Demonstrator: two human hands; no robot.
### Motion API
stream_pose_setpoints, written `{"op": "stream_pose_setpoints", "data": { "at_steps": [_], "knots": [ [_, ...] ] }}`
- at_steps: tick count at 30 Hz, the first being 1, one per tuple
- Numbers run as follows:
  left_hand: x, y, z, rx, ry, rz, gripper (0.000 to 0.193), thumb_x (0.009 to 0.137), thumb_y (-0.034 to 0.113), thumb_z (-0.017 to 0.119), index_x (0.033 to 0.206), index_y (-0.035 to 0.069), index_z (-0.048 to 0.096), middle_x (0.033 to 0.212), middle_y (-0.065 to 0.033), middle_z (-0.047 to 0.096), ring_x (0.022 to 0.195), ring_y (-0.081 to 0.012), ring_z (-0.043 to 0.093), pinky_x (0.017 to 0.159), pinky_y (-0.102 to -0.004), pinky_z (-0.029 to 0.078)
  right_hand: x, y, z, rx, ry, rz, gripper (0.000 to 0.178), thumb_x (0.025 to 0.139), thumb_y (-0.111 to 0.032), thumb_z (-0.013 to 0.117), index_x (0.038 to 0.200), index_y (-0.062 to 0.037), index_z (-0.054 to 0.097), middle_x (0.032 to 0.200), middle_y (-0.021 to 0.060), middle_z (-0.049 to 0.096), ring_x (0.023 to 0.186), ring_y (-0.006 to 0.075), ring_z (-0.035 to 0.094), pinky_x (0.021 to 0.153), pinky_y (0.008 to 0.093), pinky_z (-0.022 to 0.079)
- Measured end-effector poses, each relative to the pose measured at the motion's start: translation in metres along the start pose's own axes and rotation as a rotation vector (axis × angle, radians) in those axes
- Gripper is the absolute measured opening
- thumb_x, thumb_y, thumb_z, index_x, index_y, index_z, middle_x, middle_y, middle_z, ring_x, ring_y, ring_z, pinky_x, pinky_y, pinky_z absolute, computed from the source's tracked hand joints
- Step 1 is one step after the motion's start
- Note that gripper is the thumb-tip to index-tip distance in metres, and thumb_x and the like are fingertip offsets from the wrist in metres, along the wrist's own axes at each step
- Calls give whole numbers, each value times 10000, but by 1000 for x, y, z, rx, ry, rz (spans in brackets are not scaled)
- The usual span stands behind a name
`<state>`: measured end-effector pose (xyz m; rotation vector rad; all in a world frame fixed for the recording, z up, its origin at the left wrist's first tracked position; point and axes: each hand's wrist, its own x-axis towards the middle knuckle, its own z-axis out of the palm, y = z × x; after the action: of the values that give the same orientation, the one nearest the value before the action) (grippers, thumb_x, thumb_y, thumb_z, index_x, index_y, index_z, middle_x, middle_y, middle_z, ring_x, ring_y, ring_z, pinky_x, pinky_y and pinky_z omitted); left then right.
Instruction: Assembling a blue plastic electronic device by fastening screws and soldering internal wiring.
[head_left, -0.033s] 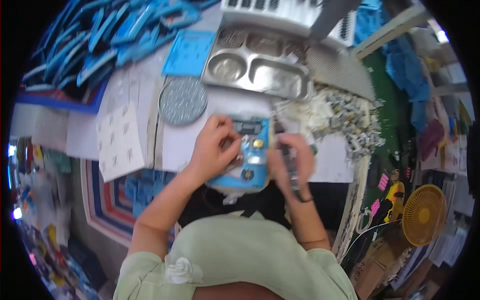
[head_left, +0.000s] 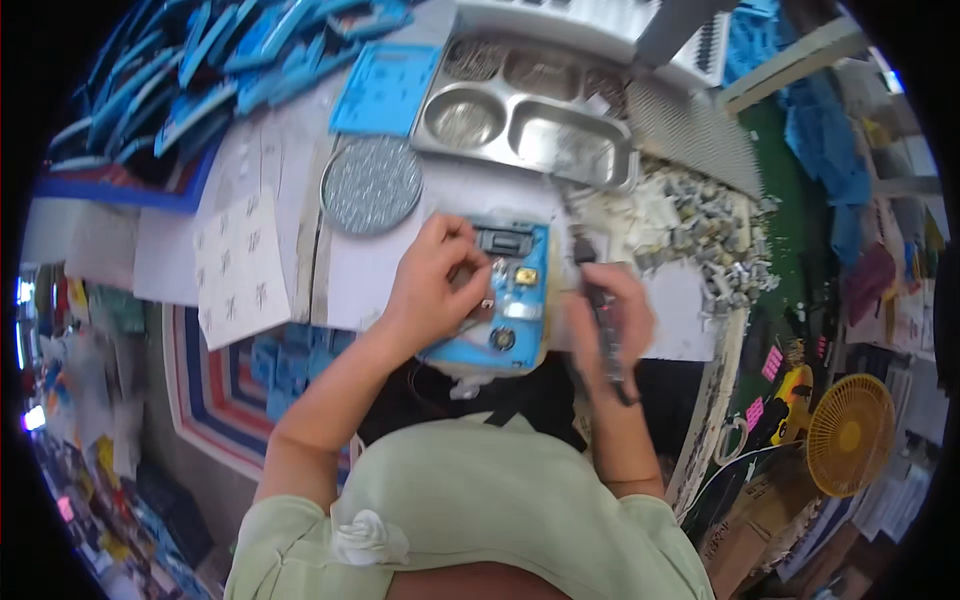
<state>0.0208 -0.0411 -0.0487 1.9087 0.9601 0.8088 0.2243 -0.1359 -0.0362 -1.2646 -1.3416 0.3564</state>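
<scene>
A blue plastic housing (head_left: 478, 352) with a dark rectangular part, a brass-coloured piece and a round dark part lies on the table's front edge. My left hand (head_left: 440, 285) rests over its left side, thumb and fingers pinched together; what they hold, if anything, is too small to make out. To the right of the housing, apart from it, my right hand (head_left: 622, 320) is wrapped round a slim black electric screwdriver (head_left: 604, 322), blurred by motion. Beyond my left hand stands a round dish (head_left: 371, 186) full of small metal pieces.
A metal compartment tray (head_left: 505, 100) stands at the back, beside a flat blue panel (head_left: 383, 90). Small metal parts (head_left: 690, 230) are heaped at the right. Blue plastic parts (head_left: 270, 50) pile up at the far left, above a marked white sheet (head_left: 241, 270).
My right hand has moved right, away from the housing, with the electric screwdriver in it. My left hand keeps its pinch by the housing. The whole view has shifted slightly.
</scene>
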Motion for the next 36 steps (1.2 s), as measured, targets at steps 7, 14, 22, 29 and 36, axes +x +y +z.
{"op": "stream_pose_setpoints", "data": {
  "at_steps": [7,14,22,29,36],
  "knots": [
    [-3,-7,-1,-48,1,-55,66,812,-38,703,870,-30,675,1081,-118,515,898,-164,593,757,-270,507,-8,1,-23,101,-10,42,303,807,28,765,1080,34,634,820,95,623,698,157,551,621,270,416],
    [3,-5,-1,10,9,-51,61,798,-32,702,846,-33,664,1041,-100,524,832,-135,587,681,-256,499,-5,3,-21,60,-137,-52,295,777,-42,790,1024,3,636,713,89,619,546,167,515,502,275,379],
    [8,-3,1,11,41,-86,73,776,-38,702,813,-36,639,1008,-99,519,766,-131,584,607,-252,491,-1,4,-21,47,-277,-103,291,750,-36,778,1005,-13,640,632,57,581,484,169,504,453,278,373],
    [7,-4,2,37,69,-78,73,749,18,695,778,-2,632,985,-135,572,766,-300,633,662,-385,537,0,7,-15,12,-305,-94,292,743,-34,779,1002,-12,647,637,69,587,500,189,540,468,287,406],
    [8,-5,0,48,63,-58,87,756,-1,707,793,-23,631,991,-119,550,743,-199,599,614,-307,501,1,6,-13,-59,-345,-67,282,755,-57,786,1001,-30,651,666,84,607,525,206,559,489,296,428]
  ]
}}
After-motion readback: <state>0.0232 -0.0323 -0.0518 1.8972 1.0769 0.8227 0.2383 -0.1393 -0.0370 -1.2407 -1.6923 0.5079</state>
